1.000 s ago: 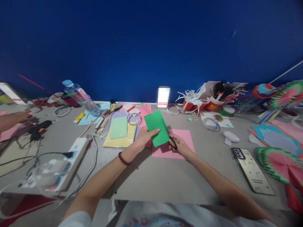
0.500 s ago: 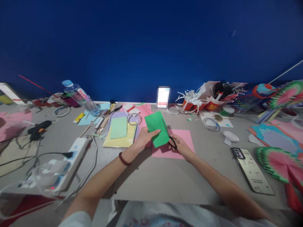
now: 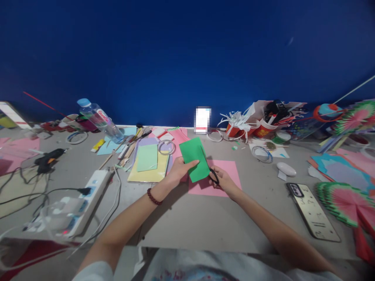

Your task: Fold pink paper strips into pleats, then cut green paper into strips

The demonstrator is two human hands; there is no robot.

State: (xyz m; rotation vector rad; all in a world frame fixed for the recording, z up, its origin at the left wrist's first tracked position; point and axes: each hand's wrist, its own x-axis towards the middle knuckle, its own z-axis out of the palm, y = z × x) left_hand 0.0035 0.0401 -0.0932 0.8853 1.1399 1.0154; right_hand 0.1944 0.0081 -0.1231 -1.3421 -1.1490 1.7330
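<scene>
My left hand [image 3: 175, 172] pinches the lower left part of a green paper sheet [image 3: 195, 158], thumb on top, holding it up over the table. My right hand [image 3: 222, 180] grips black-handled scissors [image 3: 211, 173] whose blades reach up into the sheet's right side. Under both hands a pink paper sheet [image 3: 227, 177] lies flat on the grey table [image 3: 205, 222]. A bead bracelet circles my left wrist.
A stack of yellow, purple and light green paper [image 3: 148, 164] lies to the left, beside a tape ring [image 3: 166, 147], a water bottle [image 3: 99, 119], a power strip [image 3: 84, 199] with cables and a glue gun [image 3: 48, 158]. To the right are a phone [image 3: 313, 212], folded paper fans [image 3: 345, 199] and red cups [image 3: 260, 128].
My hands, the green sheet and the scissors stay almost still. Another person's arm at the far left edge has drawn out of view.
</scene>
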